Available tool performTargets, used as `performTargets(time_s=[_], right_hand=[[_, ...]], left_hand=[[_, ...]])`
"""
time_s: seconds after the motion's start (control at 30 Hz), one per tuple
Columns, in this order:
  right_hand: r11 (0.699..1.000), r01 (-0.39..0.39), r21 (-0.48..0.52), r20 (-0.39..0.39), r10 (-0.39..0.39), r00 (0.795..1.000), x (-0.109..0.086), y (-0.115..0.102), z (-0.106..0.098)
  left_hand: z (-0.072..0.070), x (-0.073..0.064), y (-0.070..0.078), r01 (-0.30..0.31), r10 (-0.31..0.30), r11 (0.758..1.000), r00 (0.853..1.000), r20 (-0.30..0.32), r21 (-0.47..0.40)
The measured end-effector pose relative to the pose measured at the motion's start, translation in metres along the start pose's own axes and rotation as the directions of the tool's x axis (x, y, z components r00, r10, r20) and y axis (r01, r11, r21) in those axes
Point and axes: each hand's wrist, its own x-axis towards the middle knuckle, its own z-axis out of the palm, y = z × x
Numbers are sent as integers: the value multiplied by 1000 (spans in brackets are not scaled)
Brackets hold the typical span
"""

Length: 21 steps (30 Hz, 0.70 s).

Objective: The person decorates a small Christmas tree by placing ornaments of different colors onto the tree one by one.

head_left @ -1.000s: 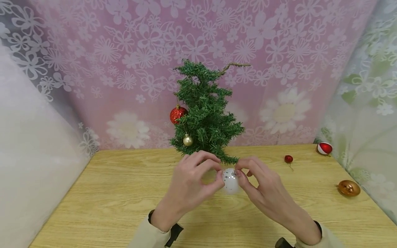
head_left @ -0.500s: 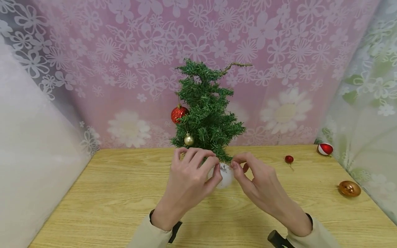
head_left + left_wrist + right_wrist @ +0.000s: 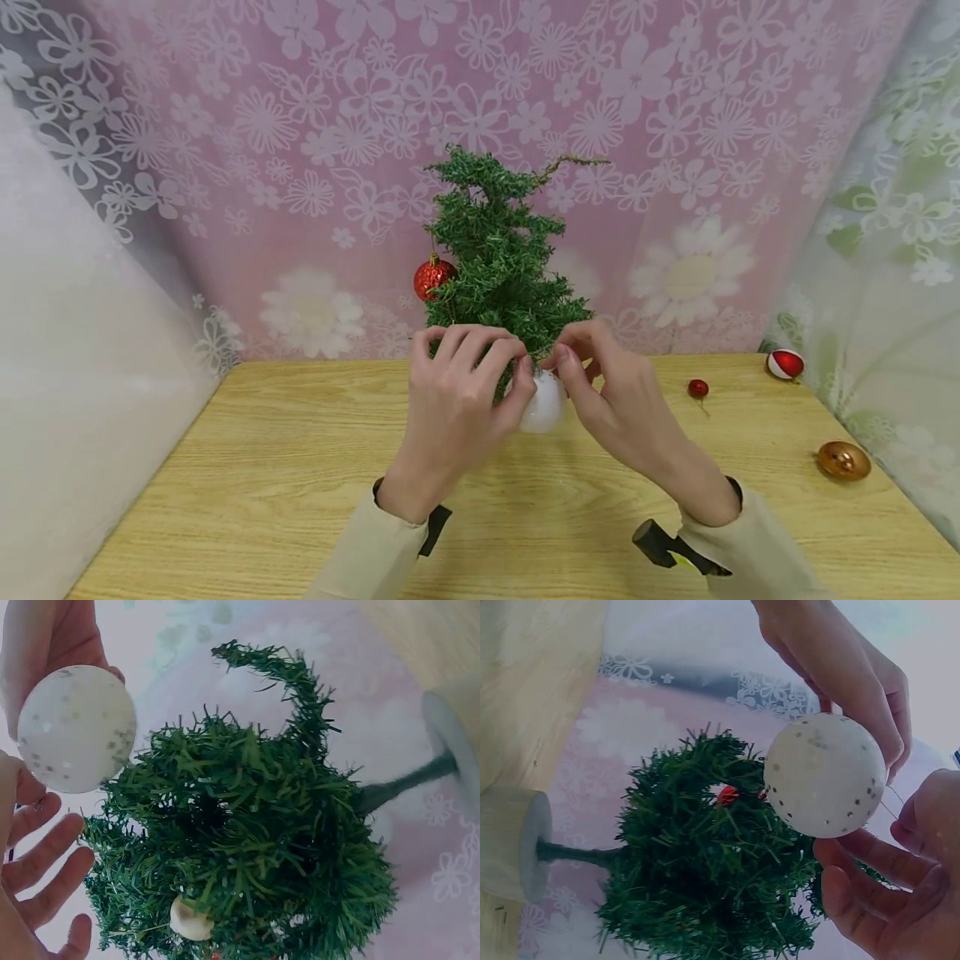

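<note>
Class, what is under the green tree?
A round, pale base stands under the green tree, joined by a thin trunk, as both wrist views show. In the head view it is hidden; the tabletop directly beneath it cannot be seen.

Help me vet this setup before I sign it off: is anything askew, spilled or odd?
One thing: a thin twig near the top of the tree sticks out toward the right of the head view, sparser than the rest and bent, so it looks out of line. I see nothing spilled or plainly broken.
</note>
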Motion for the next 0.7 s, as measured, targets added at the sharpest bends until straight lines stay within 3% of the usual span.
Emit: performTargets(time_s=[0.23, 0.5, 0.7], right_hand=[[991, -128, 49, 36, 126, 991, 17, 2, -1], [974, -197, 108, 47, 193, 980, 35, 2, -6], [970, -227, 82, 26, 226, 974, 53, 2, -10]], left_hand=[[5, 14, -5, 110, -109, 992, 994, 22, -65], [3, 34, -7, 132, -132, 987, 991, 4, -94], [-1, 53, -10, 168, -166, 981, 986, 36, -91]])
